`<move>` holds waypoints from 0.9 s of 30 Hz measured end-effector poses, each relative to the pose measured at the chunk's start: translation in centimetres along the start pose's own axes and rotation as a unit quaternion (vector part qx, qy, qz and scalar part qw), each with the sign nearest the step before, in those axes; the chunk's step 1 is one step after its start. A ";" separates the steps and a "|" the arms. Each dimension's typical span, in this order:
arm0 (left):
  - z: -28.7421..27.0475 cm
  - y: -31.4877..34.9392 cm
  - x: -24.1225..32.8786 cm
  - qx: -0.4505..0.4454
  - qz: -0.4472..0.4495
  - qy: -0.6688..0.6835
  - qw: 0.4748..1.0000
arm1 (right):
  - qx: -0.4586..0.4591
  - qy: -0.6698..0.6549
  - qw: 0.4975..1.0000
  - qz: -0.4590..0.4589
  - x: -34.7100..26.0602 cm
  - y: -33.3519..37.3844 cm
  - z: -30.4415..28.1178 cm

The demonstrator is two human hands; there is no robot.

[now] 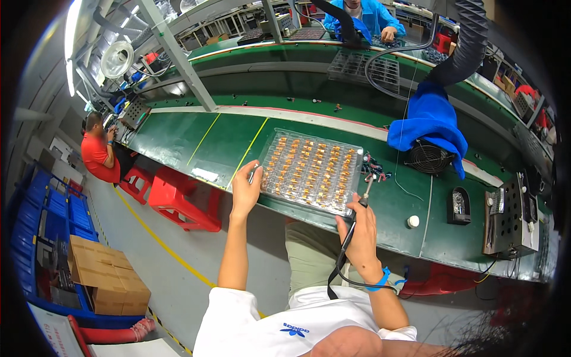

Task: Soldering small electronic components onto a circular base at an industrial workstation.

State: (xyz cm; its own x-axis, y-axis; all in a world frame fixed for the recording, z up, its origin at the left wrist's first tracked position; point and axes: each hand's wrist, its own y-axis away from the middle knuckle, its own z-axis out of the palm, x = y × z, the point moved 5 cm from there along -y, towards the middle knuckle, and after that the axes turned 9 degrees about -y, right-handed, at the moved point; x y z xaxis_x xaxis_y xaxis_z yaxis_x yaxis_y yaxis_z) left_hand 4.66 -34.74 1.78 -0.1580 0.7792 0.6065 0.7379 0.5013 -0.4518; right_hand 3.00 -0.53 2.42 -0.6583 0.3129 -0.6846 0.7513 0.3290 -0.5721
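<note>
My right hand (360, 241) is closed around a soldering iron (355, 221), its tip pointing up and away over the right edge of a clear plastic tray (270, 189). Rows of small orange-and-white parts (306, 169) fill the tray. At the tray's left edge, my left hand (244, 189) is closed with a small dark and silvery thing (254, 173) between thumb and fingers; its kind does not show. A loose cluster of small dark parts with red bits (373, 166) lies just beyond the iron's tip. The iron's black cable (340, 262) hangs past my right wrist, which wears a blue strap (380, 279).
On the green bench (392, 208) to the right are a white round container (413, 222), a black bin (458, 205) and a perforated metal box (511, 217). A fan (428, 156) under blue cloth stands behind. Red stools (181, 199) stand left. Two people work farther off.
</note>
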 end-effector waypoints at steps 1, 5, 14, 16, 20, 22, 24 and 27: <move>-0.1 0.2 0.1 0.001 0.000 0.003 1.000 | 0.008 -0.033 0.999 0.025 0.2 0.0 0.2; -2.7 0.8 1.7 0.028 -0.026 0.154 0.987 | 0.062 -0.100 0.993 0.026 -1.6 -0.5 0.0; -12.9 2.5 10.2 0.239 0.074 0.457 0.853 | 0.173 -0.055 0.978 -0.107 -2.6 0.9 -9.1; -17.9 2.9 13.3 0.302 0.186 0.454 0.818 | 0.215 0.002 0.969 -0.122 -1.9 1.8 -12.5; -19.9 -0.3 27.9 0.321 0.429 0.408 0.739 | 0.290 0.130 0.941 -0.119 2.5 4.7 -19.7; -18.1 -2.9 37.5 0.371 0.397 0.189 0.818 | 0.319 0.144 0.931 -0.101 5.1 6.0 -22.1; -14.8 -5.3 47.8 0.323 0.521 0.282 0.738 | 0.341 0.149 0.922 -0.103 7.4 7.2 -23.7; -10.9 -8.8 60.4 0.331 0.620 0.231 0.673 | 0.361 0.126 0.921 -0.079 9.8 7.9 -24.3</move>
State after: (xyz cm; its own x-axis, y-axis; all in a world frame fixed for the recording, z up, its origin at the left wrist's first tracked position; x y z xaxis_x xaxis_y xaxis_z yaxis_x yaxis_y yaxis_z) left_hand -4.18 3.80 49.55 0.6431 0.6295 -0.4361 -0.3644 -0.2492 -0.8973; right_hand 1.38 26.76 2.17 -0.6829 0.5389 -0.4932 0.4211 -0.2613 -0.8686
